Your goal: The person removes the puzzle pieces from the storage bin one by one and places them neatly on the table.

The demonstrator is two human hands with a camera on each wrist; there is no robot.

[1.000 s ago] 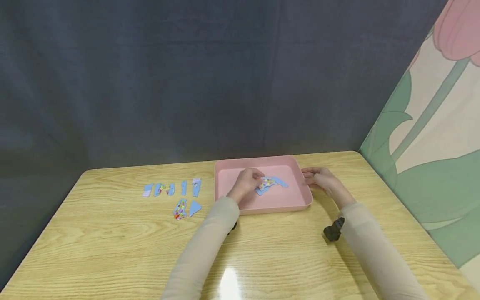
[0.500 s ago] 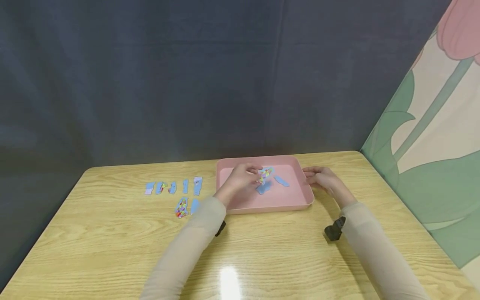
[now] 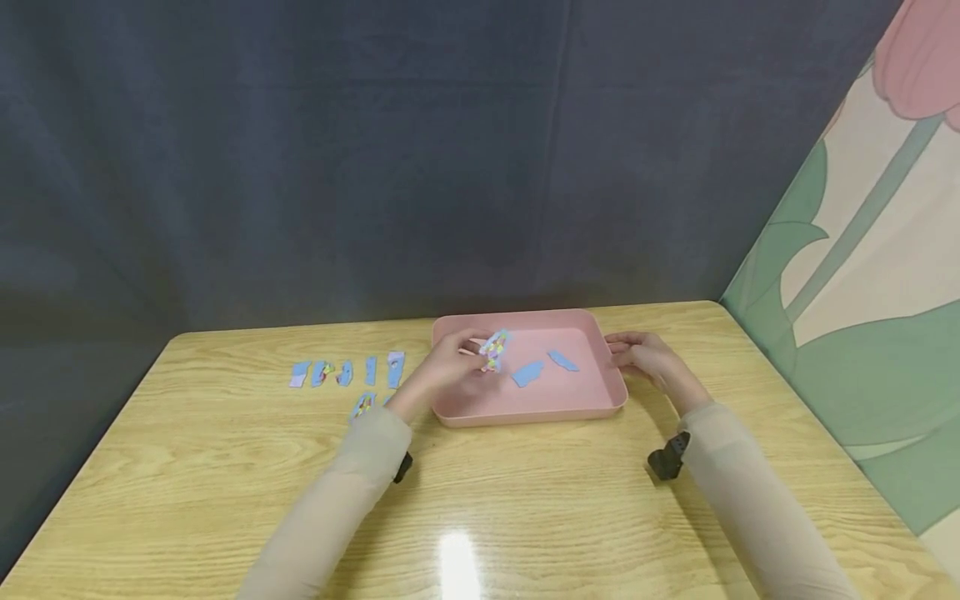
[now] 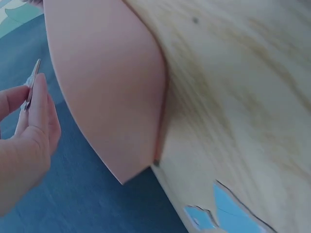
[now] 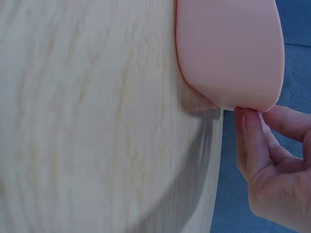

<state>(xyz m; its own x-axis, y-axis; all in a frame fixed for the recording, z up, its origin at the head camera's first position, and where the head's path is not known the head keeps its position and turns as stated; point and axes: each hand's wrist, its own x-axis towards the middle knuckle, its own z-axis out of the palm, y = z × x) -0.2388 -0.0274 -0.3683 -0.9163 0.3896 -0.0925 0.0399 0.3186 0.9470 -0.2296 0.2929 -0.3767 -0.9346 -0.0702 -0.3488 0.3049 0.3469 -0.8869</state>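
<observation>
Between thumb and fingers, my left hand (image 3: 442,365) pinches a flat puzzle piece (image 3: 495,350) with a multicoloured pattern and blue edges. The piece is held above the left half of a pink tray (image 3: 551,402); the left wrist view shows it edge-on. Two plain blue pieces, one wider (image 3: 528,373) and one narrow (image 3: 562,360), lie apart on the tray's floor. My right hand (image 3: 648,358) touches the tray's right wall with its fingertips, which the right wrist view also shows. That hand's fingers are fairly straight.
Left of the tray, several puzzle pieces lie in a row on the wooden table (image 3: 225,467), among them a blue-and-lilac piece (image 3: 299,373) and a narrow blue piece (image 3: 371,371). A patterned piece (image 3: 363,406) below them is partly covered by my left arm. A dark curtain (image 3: 375,167) hangs behind.
My left hand has lifted the patterned piece off the others and moved left with it. The two blue pieces in the tray are now uncovered. My right hand stays at the tray wall.
</observation>
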